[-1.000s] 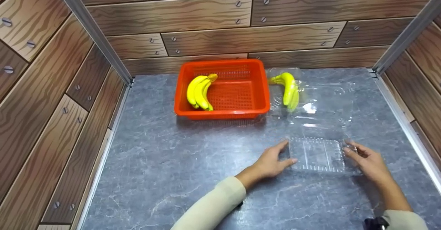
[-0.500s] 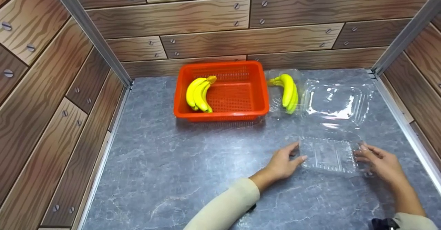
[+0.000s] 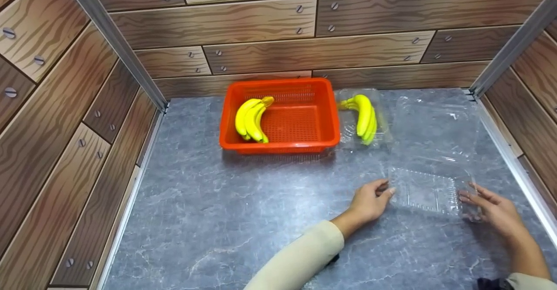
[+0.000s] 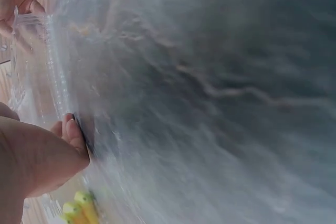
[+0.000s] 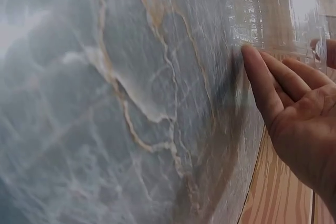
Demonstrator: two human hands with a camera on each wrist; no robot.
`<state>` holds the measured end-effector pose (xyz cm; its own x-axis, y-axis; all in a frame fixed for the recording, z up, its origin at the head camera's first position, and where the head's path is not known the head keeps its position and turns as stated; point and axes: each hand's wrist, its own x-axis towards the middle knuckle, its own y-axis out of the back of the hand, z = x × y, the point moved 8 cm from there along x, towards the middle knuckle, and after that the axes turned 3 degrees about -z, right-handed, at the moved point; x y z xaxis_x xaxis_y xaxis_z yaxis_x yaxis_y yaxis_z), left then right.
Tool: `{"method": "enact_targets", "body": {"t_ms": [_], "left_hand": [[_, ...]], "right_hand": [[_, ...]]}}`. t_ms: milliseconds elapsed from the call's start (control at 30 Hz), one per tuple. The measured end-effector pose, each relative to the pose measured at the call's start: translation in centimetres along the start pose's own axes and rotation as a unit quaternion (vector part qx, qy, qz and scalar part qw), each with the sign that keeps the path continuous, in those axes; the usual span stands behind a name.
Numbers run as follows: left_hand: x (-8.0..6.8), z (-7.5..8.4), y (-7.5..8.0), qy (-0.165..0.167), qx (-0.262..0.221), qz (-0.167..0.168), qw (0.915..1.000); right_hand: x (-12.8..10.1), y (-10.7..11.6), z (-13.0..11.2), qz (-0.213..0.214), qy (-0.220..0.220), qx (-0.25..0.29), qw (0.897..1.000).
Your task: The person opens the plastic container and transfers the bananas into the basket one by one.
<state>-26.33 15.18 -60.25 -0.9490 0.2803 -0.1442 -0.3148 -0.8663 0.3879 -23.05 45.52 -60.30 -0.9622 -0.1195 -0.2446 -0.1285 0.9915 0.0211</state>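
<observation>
A clear plastic clamshell box (image 3: 424,190) lies open on the grey marble-look table (image 3: 243,203), its lid (image 3: 437,125) laid back behind it. My left hand (image 3: 372,198) touches the box's left rim with its fingertips (image 4: 73,132). At the right rim my right hand (image 3: 491,207) rests with straight fingers (image 5: 262,77). Neither hand curls round the box (image 5: 273,19). One bunch of yellow bananas (image 3: 250,118) sits in an orange basket (image 3: 324,107). A second bunch (image 3: 364,114) lies in another clear box (image 3: 348,129) just right of the basket.
Wood-pattern walls close the table in on the left, back and right, with metal rails (image 3: 504,138) along the edges. The orange basket stands at the back centre.
Both hands have slid the clear box a little to the right. Its lid, which stood up and caught the light, now lies back flat.
</observation>
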Motion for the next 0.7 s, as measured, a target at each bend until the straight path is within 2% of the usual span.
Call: {"method": "enact_targets", "body": {"t_ms": [100,200,367,500,700], "left_hand": [[0.7,0.1,-0.2,0.014,-0.009,0.004,0.9999],[1.3,0.2,-0.4,0.023,-0.017,-0.006,0.9996],[2.2,0.2,-1.0,0.05,-0.043,-0.055,0.9963],[3.0,0.4,-1.3,0.059,-0.031,-0.081,0.9944],[4.8,0.4,-0.8,0.056,-0.012,-0.054,0.9969]], "right_hand": [[0.2,0.1,0.0,-0.006,-0.003,0.001,1.0],[0.5,0.1,-0.1,-0.009,0.003,0.001,1.0],[1.0,0.6,-0.1,0.014,0.006,0.021,1.0],[1.6,0.9,-0.2,0.046,0.014,0.047,0.998],[3.0,0.8,-0.3,0.071,0.033,0.108,0.991]]}}
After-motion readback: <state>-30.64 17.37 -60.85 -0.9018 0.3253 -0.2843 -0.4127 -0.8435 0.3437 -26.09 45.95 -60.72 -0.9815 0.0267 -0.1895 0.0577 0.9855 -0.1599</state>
